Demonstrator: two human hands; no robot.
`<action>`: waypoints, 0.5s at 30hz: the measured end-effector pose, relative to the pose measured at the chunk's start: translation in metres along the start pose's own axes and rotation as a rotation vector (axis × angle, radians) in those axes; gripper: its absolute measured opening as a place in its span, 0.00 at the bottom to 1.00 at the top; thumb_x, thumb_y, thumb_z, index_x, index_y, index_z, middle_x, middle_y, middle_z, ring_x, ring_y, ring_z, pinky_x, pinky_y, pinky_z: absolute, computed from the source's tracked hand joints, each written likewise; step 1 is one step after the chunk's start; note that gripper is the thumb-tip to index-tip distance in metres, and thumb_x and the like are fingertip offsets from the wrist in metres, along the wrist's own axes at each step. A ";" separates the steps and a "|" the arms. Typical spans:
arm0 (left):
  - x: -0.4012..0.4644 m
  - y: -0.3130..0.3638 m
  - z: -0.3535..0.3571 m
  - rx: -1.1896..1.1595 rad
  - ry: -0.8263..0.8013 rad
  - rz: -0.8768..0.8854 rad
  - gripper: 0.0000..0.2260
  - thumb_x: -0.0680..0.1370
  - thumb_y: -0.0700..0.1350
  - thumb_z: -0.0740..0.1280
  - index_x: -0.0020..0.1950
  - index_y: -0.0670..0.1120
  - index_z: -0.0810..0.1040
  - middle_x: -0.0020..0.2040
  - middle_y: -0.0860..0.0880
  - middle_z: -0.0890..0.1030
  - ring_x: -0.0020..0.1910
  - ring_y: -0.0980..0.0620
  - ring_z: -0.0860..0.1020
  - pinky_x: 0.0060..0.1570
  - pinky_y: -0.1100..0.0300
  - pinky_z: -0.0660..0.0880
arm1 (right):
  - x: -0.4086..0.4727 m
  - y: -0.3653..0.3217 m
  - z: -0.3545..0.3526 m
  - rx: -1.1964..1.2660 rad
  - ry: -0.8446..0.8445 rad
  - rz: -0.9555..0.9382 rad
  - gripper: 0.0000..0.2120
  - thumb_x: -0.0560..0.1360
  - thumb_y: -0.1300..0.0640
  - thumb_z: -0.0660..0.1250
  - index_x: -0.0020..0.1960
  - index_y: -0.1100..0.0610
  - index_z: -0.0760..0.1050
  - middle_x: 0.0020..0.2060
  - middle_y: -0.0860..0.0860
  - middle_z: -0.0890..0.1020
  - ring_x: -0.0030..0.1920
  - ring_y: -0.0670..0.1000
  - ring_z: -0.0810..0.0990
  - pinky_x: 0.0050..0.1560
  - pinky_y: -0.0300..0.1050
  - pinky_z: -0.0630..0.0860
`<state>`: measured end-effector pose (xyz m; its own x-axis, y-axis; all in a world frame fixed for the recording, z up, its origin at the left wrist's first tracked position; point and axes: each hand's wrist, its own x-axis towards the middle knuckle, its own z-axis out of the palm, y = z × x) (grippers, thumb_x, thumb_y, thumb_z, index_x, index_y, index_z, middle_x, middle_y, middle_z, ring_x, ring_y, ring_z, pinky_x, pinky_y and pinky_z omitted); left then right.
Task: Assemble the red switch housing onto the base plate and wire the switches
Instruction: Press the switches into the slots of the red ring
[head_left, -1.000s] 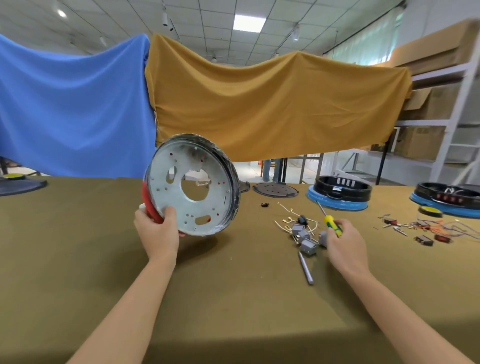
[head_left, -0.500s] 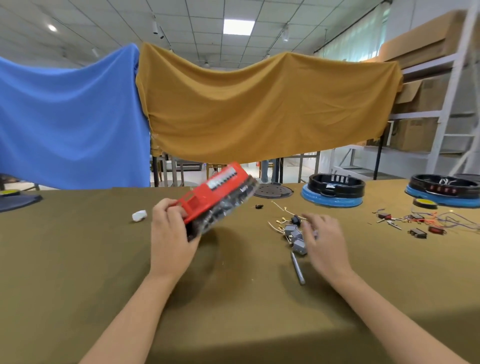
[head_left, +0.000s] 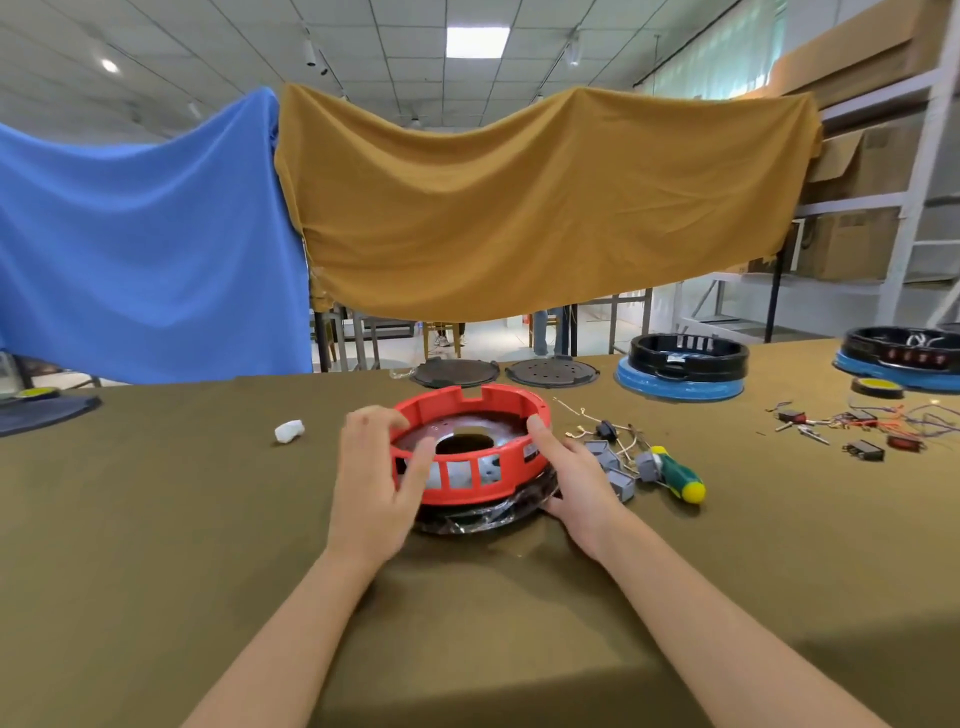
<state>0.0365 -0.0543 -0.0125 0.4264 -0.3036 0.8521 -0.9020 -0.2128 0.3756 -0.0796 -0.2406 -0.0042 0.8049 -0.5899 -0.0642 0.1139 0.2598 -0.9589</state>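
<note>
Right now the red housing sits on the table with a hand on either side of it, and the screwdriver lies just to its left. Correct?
Not quite. The head view shows the screwdriver lying to the right of the red housing, beyond the right hand, among the small grey switches. The rest holds: the housing sits on the table with the left hand at its other side.

Both forearms are extended forward. The left hand (head_left: 375, 486) is held open, fingers spread. The right hand (head_left: 574, 480) is likewise opened, thumb raised.
</note>
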 end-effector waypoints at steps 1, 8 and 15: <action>0.003 -0.007 -0.003 -0.027 0.089 -0.247 0.16 0.81 0.54 0.63 0.61 0.44 0.71 0.59 0.48 0.70 0.61 0.47 0.70 0.62 0.58 0.65 | 0.002 0.002 0.000 -0.002 0.015 -0.001 0.50 0.64 0.37 0.77 0.77 0.54 0.59 0.67 0.54 0.75 0.54 0.50 0.79 0.41 0.45 0.79; 0.005 -0.016 -0.005 -0.474 -0.013 -0.720 0.08 0.82 0.44 0.63 0.56 0.52 0.80 0.48 0.60 0.84 0.54 0.58 0.81 0.54 0.62 0.74 | 0.010 0.009 -0.004 0.058 -0.017 -0.164 0.29 0.71 0.54 0.73 0.70 0.49 0.70 0.53 0.50 0.85 0.48 0.48 0.85 0.43 0.45 0.80; 0.008 -0.012 -0.012 -0.853 0.074 -0.728 0.18 0.81 0.33 0.61 0.63 0.55 0.69 0.56 0.44 0.75 0.41 0.50 0.79 0.45 0.45 0.81 | 0.002 0.012 -0.003 -0.126 -0.117 -0.487 0.36 0.79 0.70 0.63 0.77 0.39 0.61 0.69 0.45 0.76 0.70 0.49 0.73 0.69 0.58 0.72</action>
<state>0.0496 -0.0430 -0.0060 0.8909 -0.3046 0.3368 -0.2028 0.3967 0.8953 -0.0782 -0.2414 -0.0167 0.7370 -0.5279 0.4221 0.4260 -0.1221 -0.8965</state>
